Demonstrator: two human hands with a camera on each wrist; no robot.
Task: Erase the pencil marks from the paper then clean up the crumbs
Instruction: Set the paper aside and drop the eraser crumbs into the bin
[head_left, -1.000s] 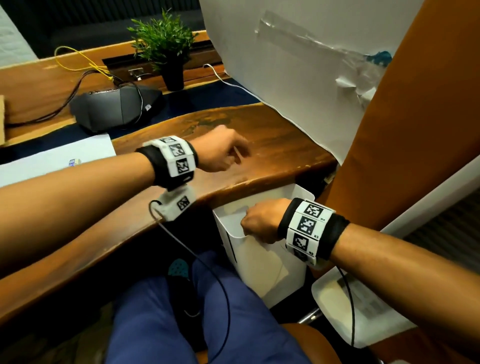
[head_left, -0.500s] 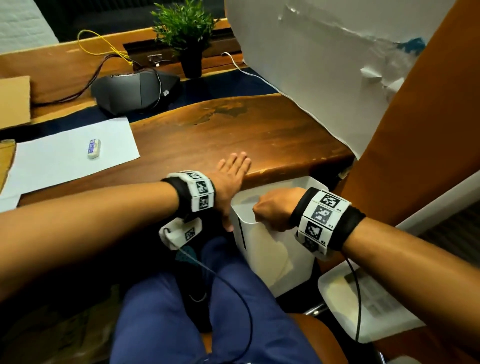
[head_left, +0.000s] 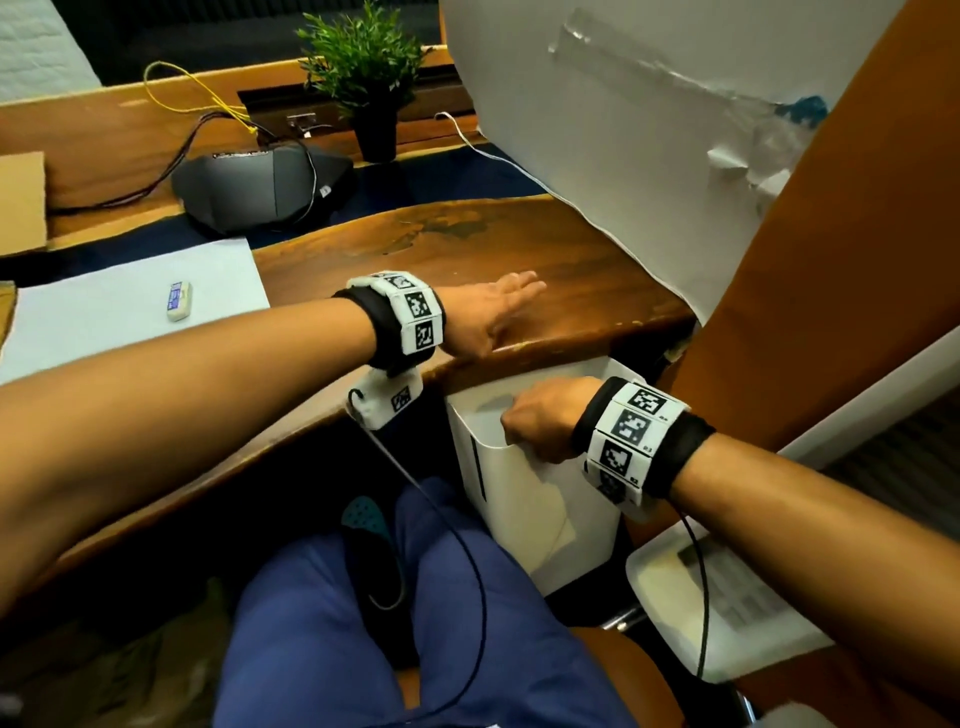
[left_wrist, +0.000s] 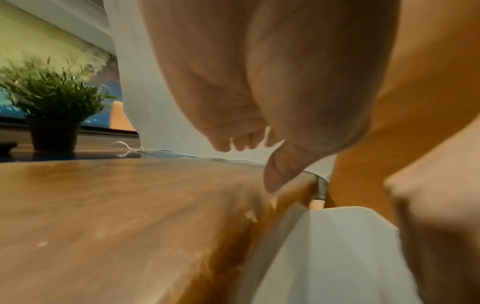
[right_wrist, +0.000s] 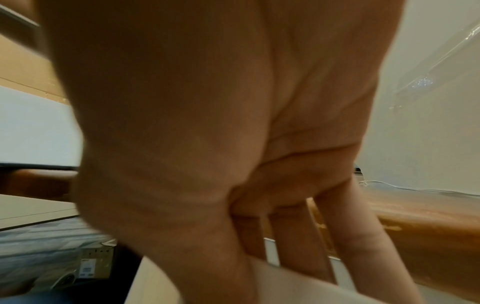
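My left hand (head_left: 493, 312) lies flat with straight fingers on the wooden desk (head_left: 571, 260) near its front edge. In the left wrist view the left hand (left_wrist: 259, 123) hovers low over the wood, and small pale crumbs (left_wrist: 250, 216) sit at the desk edge. My right hand (head_left: 540, 421) grips the rim of a white bin (head_left: 524, 499) held just under the desk edge; its fingers (right_wrist: 293, 236) curl over the bin wall (right_wrist: 272, 283). The white paper (head_left: 130, 317) lies at the left with the eraser (head_left: 179, 301) on it.
A potted plant (head_left: 369, 78), a grey speaker device (head_left: 260, 187) with cables and a cardboard piece (head_left: 21, 202) stand at the back. A large white sheet (head_left: 623, 156) leans on an orange chair back (head_left: 857, 234) at the right. A white lid (head_left: 727, 597) lies low right.
My left hand opened from a curled shape, swept back to the desk's front edge above the bin, then slid forward onto the wood again. The right hand kept holding the bin.
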